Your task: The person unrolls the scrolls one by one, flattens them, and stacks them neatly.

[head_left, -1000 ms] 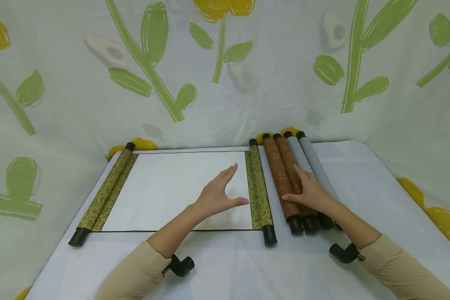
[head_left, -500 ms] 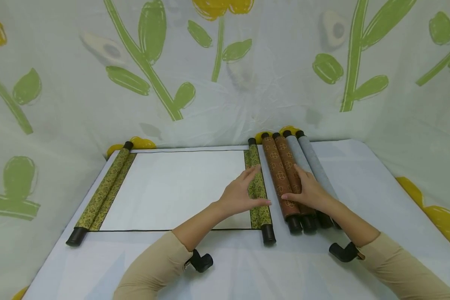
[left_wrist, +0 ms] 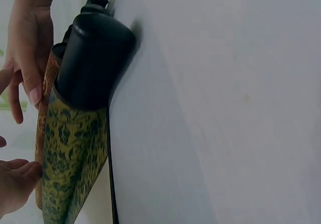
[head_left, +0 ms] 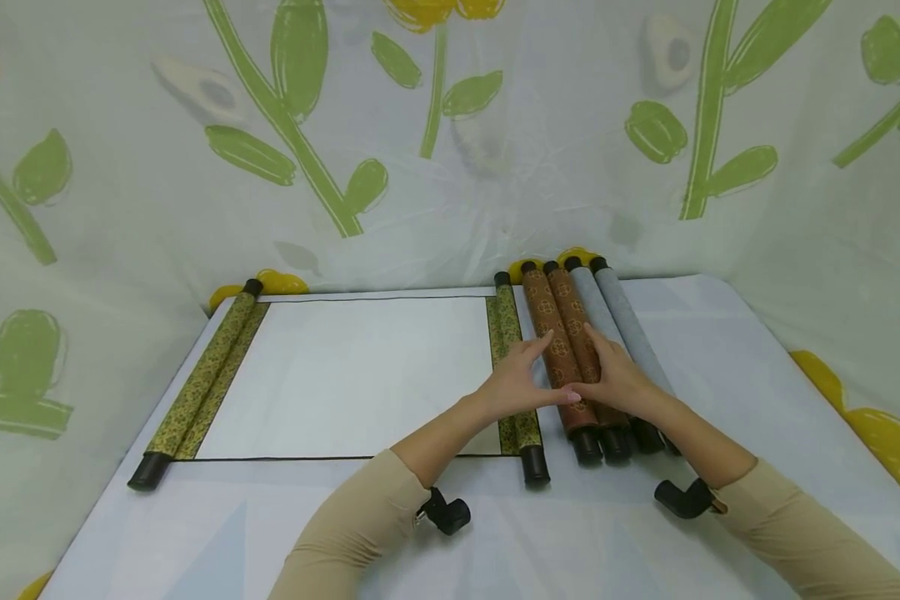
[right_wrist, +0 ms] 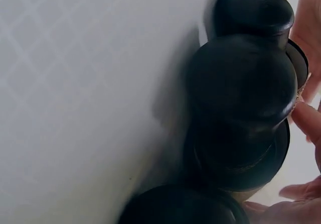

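An unrolled scroll (head_left: 360, 375) shows white paper between green-yellow patterned ends with black knobs. Directly right of it lie two brown patterned rolls (head_left: 546, 317), then two grey rolls (head_left: 633, 321), side by side. My left hand (head_left: 516, 385) reaches across the scroll's right end to the brown rolls, thumb and fingers spread. Over the brown rolls is my right hand (head_left: 621, 379), its thumb spread toward the left one. The thumbs come close together in the head view; whether they touch I cannot tell. Large black knobs (right_wrist: 241, 78) fill the right wrist view.
A white cloth covers the table (head_left: 217, 533). Behind it hangs a pale curtain (head_left: 540, 183) printed with green leaves and yellow flowers. A black wrist camera (head_left: 450, 512) juts from the left sleeve, another (head_left: 682, 498) from the right.
My left hand has moved right, from above the white paper past the green-yellow end to the brown rolls. The right hand has stayed nearly still, and the rolls lie where they were.
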`<state>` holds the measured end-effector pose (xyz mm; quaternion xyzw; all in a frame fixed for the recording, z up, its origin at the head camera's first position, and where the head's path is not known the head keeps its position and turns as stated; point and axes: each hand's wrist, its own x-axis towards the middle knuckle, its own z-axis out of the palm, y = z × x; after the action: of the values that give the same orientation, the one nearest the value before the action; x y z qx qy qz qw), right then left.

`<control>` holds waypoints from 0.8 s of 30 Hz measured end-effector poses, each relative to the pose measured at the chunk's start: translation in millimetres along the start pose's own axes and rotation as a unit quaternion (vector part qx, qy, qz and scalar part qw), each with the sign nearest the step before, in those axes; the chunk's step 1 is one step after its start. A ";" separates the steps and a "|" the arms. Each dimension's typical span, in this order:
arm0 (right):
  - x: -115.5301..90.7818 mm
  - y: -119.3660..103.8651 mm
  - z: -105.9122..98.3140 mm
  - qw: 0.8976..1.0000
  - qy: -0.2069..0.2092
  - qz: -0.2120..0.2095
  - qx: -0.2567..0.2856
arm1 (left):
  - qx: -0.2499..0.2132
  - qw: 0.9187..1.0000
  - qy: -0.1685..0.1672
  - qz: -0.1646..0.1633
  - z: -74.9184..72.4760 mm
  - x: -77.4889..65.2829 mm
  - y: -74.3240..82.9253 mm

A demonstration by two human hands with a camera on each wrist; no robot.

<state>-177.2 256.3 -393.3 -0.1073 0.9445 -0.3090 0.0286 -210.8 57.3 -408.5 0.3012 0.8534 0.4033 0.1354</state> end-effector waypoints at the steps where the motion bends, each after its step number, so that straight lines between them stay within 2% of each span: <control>1: 0.1 -0.4 -0.7 1.000 -0.001 0.002 0.003 | 0.000 1.000 -0.003 0.001 2.5 1.9 1.2; 6: 0.8 0.6 -3.4 1.000 -0.013 0.007 0.023 | 0.013 1.000 -0.023 0.001 13.4 8.8 6.0; 10: 3.0 2.5 -3.9 0.999 -0.020 0.005 0.026 | 0.021 0.999 -0.033 -0.016 18.8 13.7 7.3; 19: 13.3 8.1 -4.8 0.998 -0.052 0.012 0.039 | 0.046 0.996 -0.063 -0.042 19.6 18.9 11.3; 24: 18.9 10.6 -4.3 0.996 -0.063 0.010 0.063 | 0.057 0.995 -0.063 -0.049 19.4 21.5 15.2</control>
<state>-198.1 262.9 -395.9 -0.1152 0.9204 -0.3604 0.0982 -212.2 90.0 -408.9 0.2908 0.8786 0.3271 0.1910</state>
